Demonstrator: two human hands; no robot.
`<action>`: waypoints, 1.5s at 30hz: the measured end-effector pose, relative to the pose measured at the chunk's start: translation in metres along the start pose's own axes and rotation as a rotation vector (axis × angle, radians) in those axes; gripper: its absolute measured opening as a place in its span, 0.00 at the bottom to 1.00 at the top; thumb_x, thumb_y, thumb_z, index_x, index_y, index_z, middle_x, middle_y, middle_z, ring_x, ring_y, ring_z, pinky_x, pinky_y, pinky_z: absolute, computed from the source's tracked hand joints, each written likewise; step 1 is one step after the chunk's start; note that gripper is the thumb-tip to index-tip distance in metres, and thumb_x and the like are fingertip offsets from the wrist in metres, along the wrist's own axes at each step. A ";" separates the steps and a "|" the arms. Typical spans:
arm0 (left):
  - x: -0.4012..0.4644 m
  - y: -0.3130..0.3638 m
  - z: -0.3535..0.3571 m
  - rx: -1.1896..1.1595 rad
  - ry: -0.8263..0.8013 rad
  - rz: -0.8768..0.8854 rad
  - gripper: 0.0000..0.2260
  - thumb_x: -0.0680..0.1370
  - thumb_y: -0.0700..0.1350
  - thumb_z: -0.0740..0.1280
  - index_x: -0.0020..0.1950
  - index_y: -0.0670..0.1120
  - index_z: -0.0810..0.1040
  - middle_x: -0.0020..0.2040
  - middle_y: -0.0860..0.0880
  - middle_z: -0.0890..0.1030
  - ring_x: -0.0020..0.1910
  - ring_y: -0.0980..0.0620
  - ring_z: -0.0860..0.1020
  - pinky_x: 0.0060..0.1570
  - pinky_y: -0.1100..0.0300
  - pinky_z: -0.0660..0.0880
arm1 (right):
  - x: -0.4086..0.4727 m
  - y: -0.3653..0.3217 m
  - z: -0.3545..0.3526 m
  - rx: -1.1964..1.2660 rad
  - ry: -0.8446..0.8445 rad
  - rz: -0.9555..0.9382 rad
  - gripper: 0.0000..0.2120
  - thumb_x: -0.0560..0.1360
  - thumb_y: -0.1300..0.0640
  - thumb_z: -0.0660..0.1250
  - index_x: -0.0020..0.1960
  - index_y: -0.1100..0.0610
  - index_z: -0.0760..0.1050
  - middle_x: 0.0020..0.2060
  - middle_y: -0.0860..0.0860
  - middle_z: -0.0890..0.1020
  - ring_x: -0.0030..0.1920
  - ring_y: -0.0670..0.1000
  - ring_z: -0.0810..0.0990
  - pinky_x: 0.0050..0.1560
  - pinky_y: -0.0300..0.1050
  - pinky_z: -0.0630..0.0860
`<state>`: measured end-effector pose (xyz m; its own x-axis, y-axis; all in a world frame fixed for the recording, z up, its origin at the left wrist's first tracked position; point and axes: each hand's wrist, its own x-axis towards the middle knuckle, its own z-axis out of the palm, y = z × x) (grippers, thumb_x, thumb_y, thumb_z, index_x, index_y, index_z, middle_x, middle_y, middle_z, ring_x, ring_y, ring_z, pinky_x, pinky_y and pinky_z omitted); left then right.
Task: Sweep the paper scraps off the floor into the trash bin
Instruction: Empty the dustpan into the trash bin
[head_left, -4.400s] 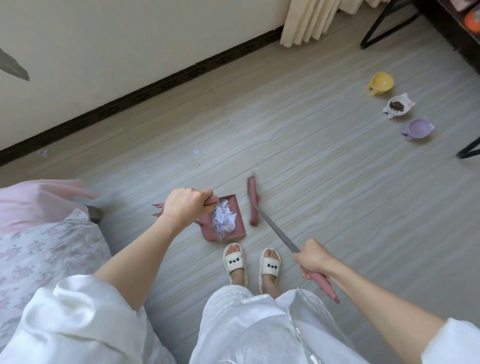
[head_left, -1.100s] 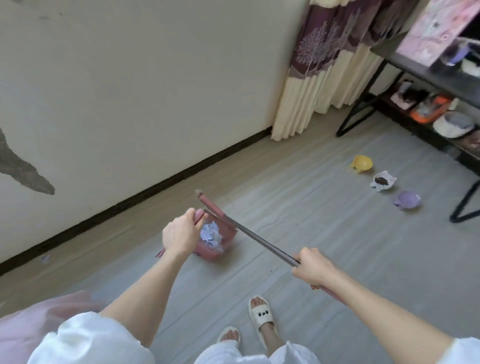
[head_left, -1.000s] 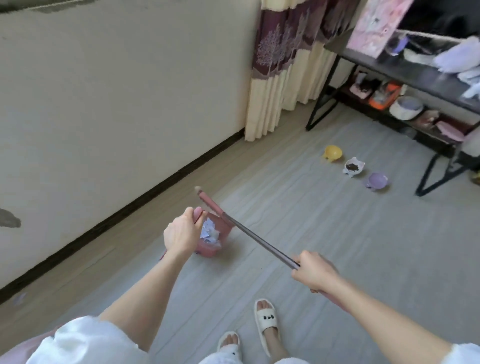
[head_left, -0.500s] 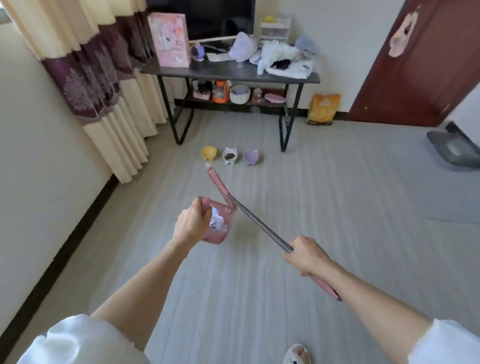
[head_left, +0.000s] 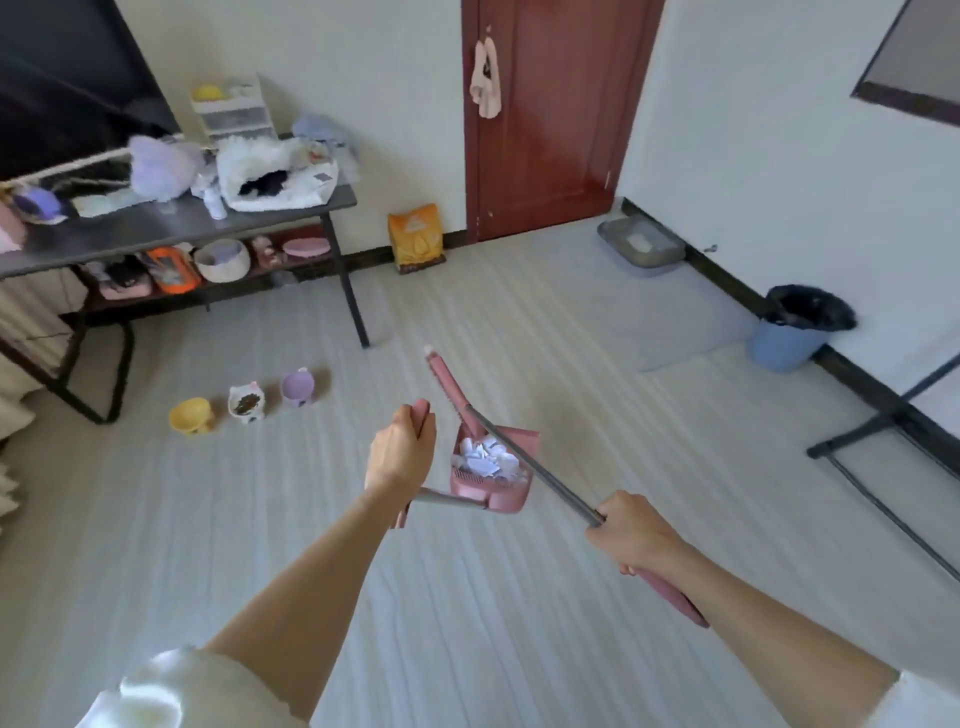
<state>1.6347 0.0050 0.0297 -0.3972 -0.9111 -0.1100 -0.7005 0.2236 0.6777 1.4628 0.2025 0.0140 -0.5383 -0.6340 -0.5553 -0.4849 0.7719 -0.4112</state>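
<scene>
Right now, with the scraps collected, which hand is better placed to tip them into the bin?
The left hand: it grips the dustpan handle, and the paper scraps sit in that pan. The right hand holds only the broom. The blue trash bin stands ahead, to the right.

Head-worn wide-angle view, looking forward and down across a room.

The single camera sits above the person's forearms, which reach in from the bottom edge. It faces the red-brown door (head_left: 545, 114) at top centre. Left of the door stands a dark shelf table (head_left: 171, 223); right of the door, against the wall, a blue trash bin (head_left: 789, 338). Floor before the door fills the middle. Straight lines bow near the edges.
</scene>
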 end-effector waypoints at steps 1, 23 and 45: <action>0.008 0.014 0.011 0.001 -0.017 0.026 0.13 0.81 0.50 0.54 0.44 0.41 0.67 0.44 0.37 0.79 0.46 0.36 0.76 0.41 0.51 0.69 | 0.003 0.008 -0.008 0.024 0.012 0.022 0.07 0.71 0.60 0.61 0.34 0.56 0.67 0.24 0.52 0.74 0.22 0.52 0.77 0.27 0.40 0.73; 0.302 0.396 0.285 -0.414 -0.711 0.275 0.08 0.80 0.46 0.61 0.48 0.43 0.66 0.34 0.46 0.69 0.28 0.50 0.68 0.21 0.62 0.66 | 0.215 0.181 -0.304 0.503 0.400 0.512 0.07 0.76 0.60 0.63 0.45 0.63 0.77 0.28 0.54 0.78 0.23 0.49 0.77 0.23 0.36 0.72; 0.445 0.682 0.550 -0.405 -0.711 0.412 0.14 0.80 0.52 0.57 0.38 0.46 0.63 0.25 0.49 0.65 0.18 0.56 0.62 0.19 0.63 0.60 | 0.393 0.397 -0.503 0.683 0.230 0.800 0.07 0.76 0.63 0.62 0.40 0.62 0.68 0.32 0.57 0.77 0.25 0.50 0.76 0.23 0.38 0.72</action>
<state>0.6540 -0.0575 0.0428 -0.9350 -0.3286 -0.1335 -0.2141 0.2227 0.9511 0.7121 0.2357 -0.0034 -0.6798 0.1282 -0.7221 0.5150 0.7845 -0.3455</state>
